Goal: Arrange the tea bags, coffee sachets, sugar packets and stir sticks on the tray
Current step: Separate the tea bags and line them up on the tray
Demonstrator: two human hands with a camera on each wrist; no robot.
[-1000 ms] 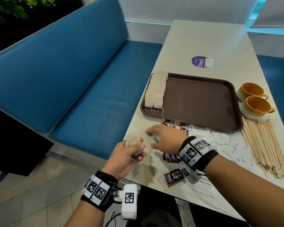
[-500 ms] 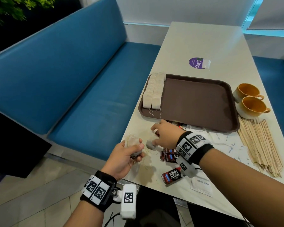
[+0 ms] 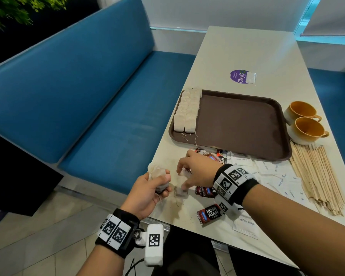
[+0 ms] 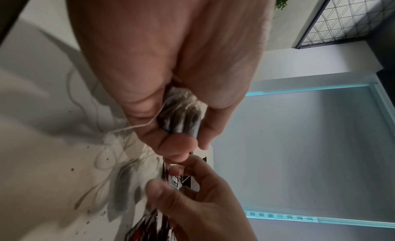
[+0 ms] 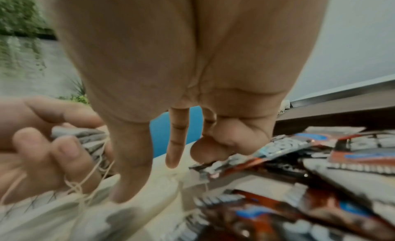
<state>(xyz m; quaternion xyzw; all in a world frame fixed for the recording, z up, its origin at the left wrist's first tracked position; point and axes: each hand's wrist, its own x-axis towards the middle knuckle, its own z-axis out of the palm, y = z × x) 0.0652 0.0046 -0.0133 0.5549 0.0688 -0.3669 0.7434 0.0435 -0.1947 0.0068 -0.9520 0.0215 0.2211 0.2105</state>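
loose tea bag (image 3: 181,191) flat on table (image 3: 247,52) at near left corner, directly under right hand (image 3: 195,172), fingertips spread and pinching down on it. left hand (image 3: 147,193) just left, curled round bunch of tea bags (image 3: 157,176). tray (image 3: 241,124) lies far side.

"KOPI JUAN" on a coffee sachet (image 3: 209,214); "ClayGo" on a purple sticker (image 3: 239,76); "white sugar" on a packet (image 3: 245,226).
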